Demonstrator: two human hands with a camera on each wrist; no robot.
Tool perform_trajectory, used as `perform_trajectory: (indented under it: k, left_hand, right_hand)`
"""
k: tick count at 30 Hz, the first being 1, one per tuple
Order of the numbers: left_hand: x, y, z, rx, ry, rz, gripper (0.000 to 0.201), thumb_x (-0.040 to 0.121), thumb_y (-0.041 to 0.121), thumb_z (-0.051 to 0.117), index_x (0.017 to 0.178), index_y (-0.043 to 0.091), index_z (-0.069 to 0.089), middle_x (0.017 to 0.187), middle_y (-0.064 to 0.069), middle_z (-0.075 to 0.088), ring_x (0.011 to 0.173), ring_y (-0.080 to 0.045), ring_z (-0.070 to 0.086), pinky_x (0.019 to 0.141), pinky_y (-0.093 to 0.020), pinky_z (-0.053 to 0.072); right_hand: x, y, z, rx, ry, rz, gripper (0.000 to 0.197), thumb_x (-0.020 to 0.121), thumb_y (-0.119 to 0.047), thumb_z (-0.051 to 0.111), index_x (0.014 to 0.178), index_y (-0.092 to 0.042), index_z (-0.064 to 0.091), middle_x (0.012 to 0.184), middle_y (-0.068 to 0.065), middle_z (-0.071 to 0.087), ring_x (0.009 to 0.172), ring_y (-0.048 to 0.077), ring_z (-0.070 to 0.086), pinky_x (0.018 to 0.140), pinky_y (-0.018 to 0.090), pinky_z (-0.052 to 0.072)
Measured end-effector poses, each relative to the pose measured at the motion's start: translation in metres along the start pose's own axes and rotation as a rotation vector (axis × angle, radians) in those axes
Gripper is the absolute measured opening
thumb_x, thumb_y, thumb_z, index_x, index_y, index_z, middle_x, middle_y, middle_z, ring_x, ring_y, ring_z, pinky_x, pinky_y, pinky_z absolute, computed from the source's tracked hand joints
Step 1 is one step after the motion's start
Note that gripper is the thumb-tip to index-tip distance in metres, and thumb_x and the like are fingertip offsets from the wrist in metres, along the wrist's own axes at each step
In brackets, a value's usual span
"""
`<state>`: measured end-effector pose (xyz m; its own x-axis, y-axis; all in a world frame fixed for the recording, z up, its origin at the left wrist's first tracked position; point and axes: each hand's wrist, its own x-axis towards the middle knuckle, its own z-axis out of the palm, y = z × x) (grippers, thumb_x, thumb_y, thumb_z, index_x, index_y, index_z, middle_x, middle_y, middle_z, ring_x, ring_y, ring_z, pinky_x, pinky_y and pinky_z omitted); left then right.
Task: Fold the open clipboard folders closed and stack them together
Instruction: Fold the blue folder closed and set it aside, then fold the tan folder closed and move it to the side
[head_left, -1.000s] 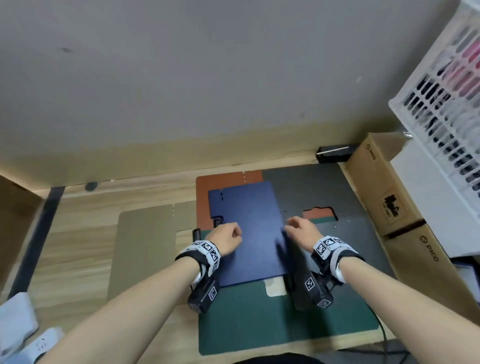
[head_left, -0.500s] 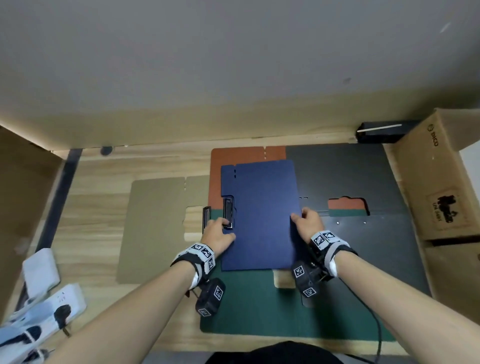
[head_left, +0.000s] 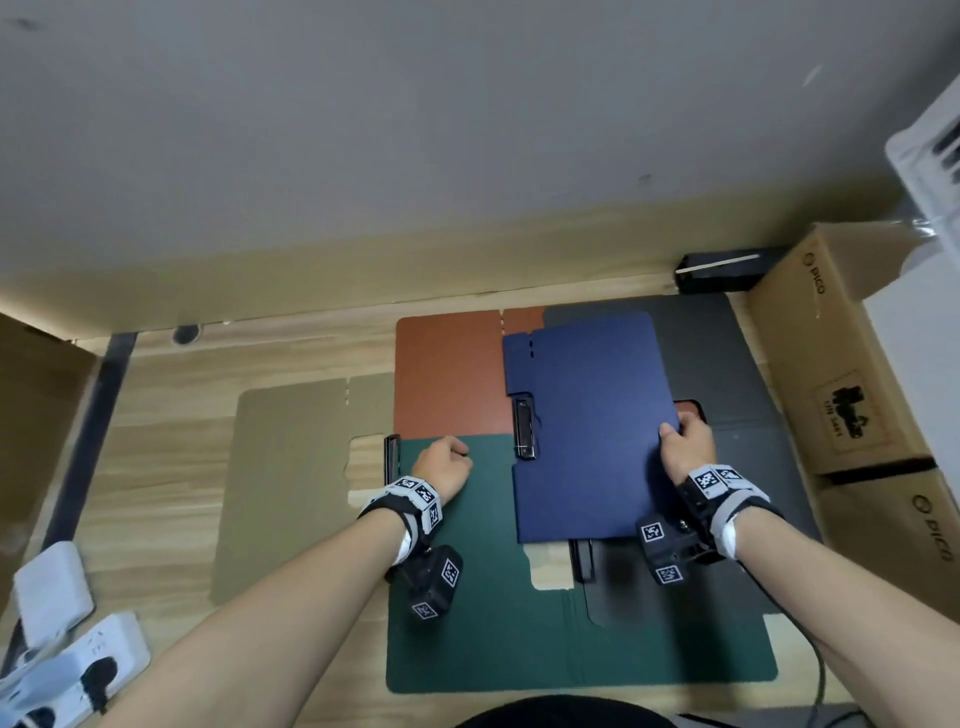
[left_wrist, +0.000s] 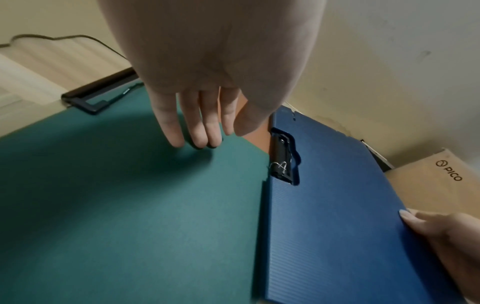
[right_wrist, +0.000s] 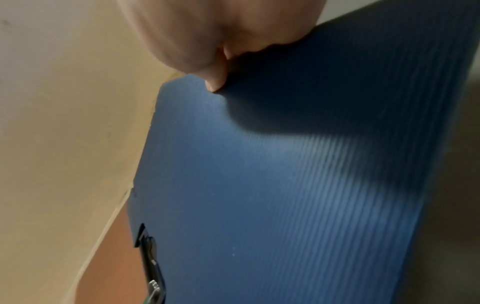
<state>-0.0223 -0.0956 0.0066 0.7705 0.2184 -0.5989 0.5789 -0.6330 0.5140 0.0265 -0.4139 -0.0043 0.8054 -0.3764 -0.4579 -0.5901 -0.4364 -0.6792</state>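
A closed blue clipboard folder (head_left: 587, 426) lies over the other folders, its black clip (head_left: 523, 428) at its left edge. My right hand (head_left: 685, 441) grips its right edge, thumb (right_wrist: 215, 80) on top. My left hand (head_left: 441, 462) is off the blue folder (left_wrist: 337, 205), and its fingertips (left_wrist: 197, 133) touch the open green folder (head_left: 519, 639). An open orange folder (head_left: 447, 379) lies behind, an open olive one (head_left: 291, 483) to the left, and an open dark grey one (head_left: 727, 364) to the right, partly under the blue.
Cardboard boxes (head_left: 831, 374) line the right side of the wooden table (head_left: 156, 467). A small black box (head_left: 722, 267) sits against the back wall. White power strips (head_left: 67, 660) lie at the front left, and a white crate (head_left: 935, 156) hangs at the upper right.
The blue folder has slid right with my right hand, uncovering more of the orange and green folders. My left hand has let go of its left edge and now rests on the green folder.
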Motion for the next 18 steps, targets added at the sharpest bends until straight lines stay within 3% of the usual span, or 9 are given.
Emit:
perform_trajectory:
  k: [7,12,15,18]
  left_hand:
    - [0.003,-0.001,0.007,0.056,0.011,-0.011,0.027,0.091,0.009,0.049,0.114,0.01,0.063,0.115,-0.008,0.066,0.104,-0.026,0.062,0.089,-0.028,0.045]
    - [0.0,-0.006,-0.002,0.079,0.012,0.004,0.029,0.09,0.011,0.048,0.116,0.012,0.062,0.113,-0.007,0.066,0.103,-0.025,0.062,0.092,-0.031,0.048]
    - [-0.002,-0.021,-0.017,0.115,0.05,-0.003,0.029,0.089,0.015,0.049,0.114,0.016,0.062,0.111,-0.002,0.066,0.103,-0.023,0.062,0.094,-0.033,0.049]
    - [-0.002,-0.043,-0.038,0.187,0.123,-0.024,0.028,0.085,0.017,0.051,0.111,0.02,0.061,0.105,0.001,0.068,0.099,-0.024,0.063,0.087,-0.035,0.051]
  right_hand:
    - [-0.007,0.017,-0.013,-0.084,0.083,-0.024,0.031,0.085,-0.01,0.06,0.117,-0.006,0.06,0.108,0.014,0.063,0.108,0.036,0.058,0.093,0.037,0.042]
    - [-0.017,-0.001,0.013,-0.212,0.205,-0.214,0.056,0.079,-0.012,0.068,0.131,-0.005,0.049,0.14,0.018,0.04,0.129,0.037,0.034,0.107,0.042,0.03]
    - [-0.026,-0.021,0.041,-0.283,0.142,-0.359,0.066,0.081,-0.013,0.068,0.14,-0.004,0.04,0.15,0.014,0.031,0.136,0.035,0.027,0.112,0.046,0.026]
    - [-0.044,-0.04,0.072,-0.319,0.038,-0.474,0.067,0.084,-0.016,0.067,0.143,-0.005,0.036,0.154,0.012,0.027,0.139,0.033,0.023,0.116,0.045,0.023]
